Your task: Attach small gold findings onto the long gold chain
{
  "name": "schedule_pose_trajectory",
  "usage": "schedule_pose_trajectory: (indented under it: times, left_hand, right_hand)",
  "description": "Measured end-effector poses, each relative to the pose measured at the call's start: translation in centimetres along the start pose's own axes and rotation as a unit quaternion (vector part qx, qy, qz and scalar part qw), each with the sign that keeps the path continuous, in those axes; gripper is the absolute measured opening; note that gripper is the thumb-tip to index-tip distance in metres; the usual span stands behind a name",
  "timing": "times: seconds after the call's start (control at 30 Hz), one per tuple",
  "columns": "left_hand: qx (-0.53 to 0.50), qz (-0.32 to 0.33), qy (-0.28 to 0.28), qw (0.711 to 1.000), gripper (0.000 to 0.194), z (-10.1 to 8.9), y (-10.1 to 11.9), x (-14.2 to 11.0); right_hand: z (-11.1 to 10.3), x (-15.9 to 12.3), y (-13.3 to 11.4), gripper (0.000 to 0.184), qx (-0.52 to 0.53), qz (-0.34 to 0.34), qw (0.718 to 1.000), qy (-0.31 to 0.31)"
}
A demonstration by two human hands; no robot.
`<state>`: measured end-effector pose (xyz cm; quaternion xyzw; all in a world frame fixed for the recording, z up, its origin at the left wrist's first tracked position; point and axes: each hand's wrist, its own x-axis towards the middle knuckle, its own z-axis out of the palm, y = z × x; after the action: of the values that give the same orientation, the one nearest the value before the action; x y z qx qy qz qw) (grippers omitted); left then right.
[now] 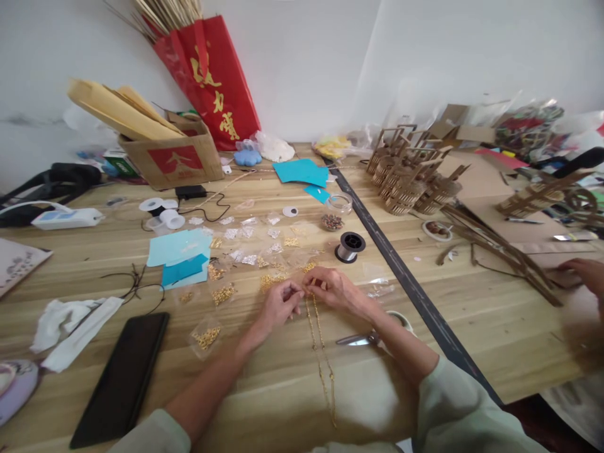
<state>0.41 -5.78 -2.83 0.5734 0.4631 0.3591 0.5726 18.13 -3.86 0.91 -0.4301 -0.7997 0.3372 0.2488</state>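
Note:
My left hand (283, 302) and my right hand (333, 289) meet over the middle of the table, both with fingers pinched together. Between them they hold the upper end of a thin gold chain necklace (317, 340), whose two strands trail down the tabletop toward me. The exact link or fitting at my fingertips is too small to make out. Just beyond my hands lie small bags of gold findings (271, 281). Under my right forearm rest scissors (363, 338), their handles partly hidden. A spool of clear thread (350, 246) stands past my right hand.
More bags of gold beads (206, 336) lie at left, near a black phone (123, 377) and blue cards (182, 255). A dark strip (401, 274) crosses the table. Small bamboo baskets (406, 182) stand back right. Another person's hand (587, 274) reaches in at the right edge.

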Motion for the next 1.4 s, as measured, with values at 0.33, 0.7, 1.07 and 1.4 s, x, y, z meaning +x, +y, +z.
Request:
schedule_pose_trajectory:
  times: [0.33,0.7,1.07,1.4]
  left_hand:
    - [-0.010,0.009,0.037,0.999,0.017,0.1,0.5,-0.3]
    - [-0.022,-0.006,0.068,0.997,0.019,0.3,0.6,-0.2]
    - [-0.036,-0.013,0.062,0.997,0.020,0.2,0.4,-0.2]
    - [-0.052,-0.019,0.072,0.996,0.025,0.1,0.7,-0.3]
  right_hand:
    - [1.0,-0.6,0.2,0.014,0.118,0.054,0.991,0.033]
    - [1.9,-0.8,0.0,0.010,0.139,0.037,0.990,0.014]
    - [1.6,-0.6,-0.4,0.006,0.099,0.051,0.994,0.023]
    - [1.6,-0.6,0.1,0.011,0.040,0.026,0.998,0.048]
